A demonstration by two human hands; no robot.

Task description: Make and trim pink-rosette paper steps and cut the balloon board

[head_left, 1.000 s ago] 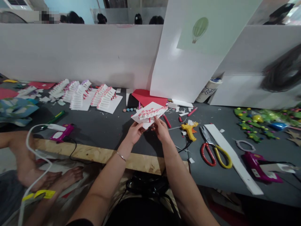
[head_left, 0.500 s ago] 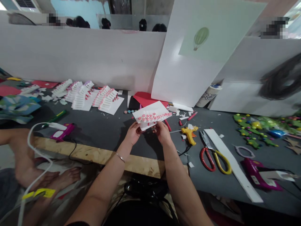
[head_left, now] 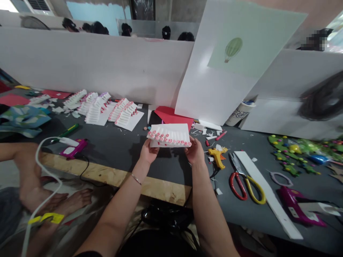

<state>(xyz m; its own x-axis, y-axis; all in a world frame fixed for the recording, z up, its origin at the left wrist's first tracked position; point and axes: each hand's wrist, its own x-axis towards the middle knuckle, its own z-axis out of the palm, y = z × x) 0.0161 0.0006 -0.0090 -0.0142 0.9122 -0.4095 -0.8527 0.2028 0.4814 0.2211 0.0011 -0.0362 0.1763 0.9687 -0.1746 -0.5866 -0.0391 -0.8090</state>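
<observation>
Between my two hands is a white card (head_left: pixel 182 129) bearing rows of small white rolls with red-and-white ends. It is held above the dark tabletop, the coloured ends facing me. My left hand (head_left: pixel 149 151) grips its left end, fingers partly hidden beneath. At the other end, my right hand (head_left: pixel 194 151) is closed on the card's edge. A yellow glue gun (head_left: pixel 217 157) lies just right of my right hand. Farther right are scissors (head_left: pixel 248 182) with one red and one yellow handle. Similar cards with rolls (head_left: pixel 125 113) lie at the back left.
A long white strip (head_left: pixel 268 192) lies beside the scissors. Purple power sockets (head_left: pixel 73 148) sit at left, with another at right. White boards (head_left: pixel 107 64) stand behind the table, near a patterned cup (head_left: pixel 239 112). Another person's bare leg and feet (head_left: pixel 72 205) are at lower left.
My hands have turned the card from a slant to nearly level, with its rolls now showing along their length. My right hand has moved rightward, farther from the left.
</observation>
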